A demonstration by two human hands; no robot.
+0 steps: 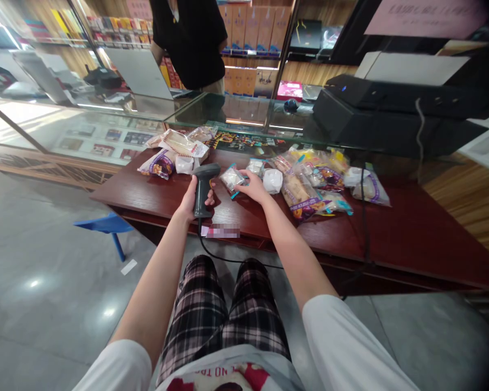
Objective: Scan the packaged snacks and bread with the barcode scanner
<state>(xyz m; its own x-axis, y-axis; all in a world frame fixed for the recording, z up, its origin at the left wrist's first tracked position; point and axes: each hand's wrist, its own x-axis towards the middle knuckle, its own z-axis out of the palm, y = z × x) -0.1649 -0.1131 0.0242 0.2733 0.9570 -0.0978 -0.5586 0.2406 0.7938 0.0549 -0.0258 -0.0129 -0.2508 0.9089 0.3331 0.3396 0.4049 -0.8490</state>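
Observation:
My left hand (190, 202) is wrapped round the handle of a dark grey barcode scanner (204, 187), held upright above the desk with its head at the top. A black cable runs down from its handle. To the right of it, my right hand (250, 186) grips a small clear packet (231, 178) with whitish contents and blue edges. A similar small packet (256, 166) and a white wrapped bundle (273, 181) lie just beyond and beside that hand. Several bagged snacks (297, 190) are heaped farther right, and another pile of bags (181, 146) sits at the back left.
The dark red wooden desk (415, 239) stands against a glass display counter (244, 111). A black printer (391, 108) rests on the counter at right. Behind it stands a person in black (193, 43) near a laptop (138, 70). A blue stool (106, 224) is at left.

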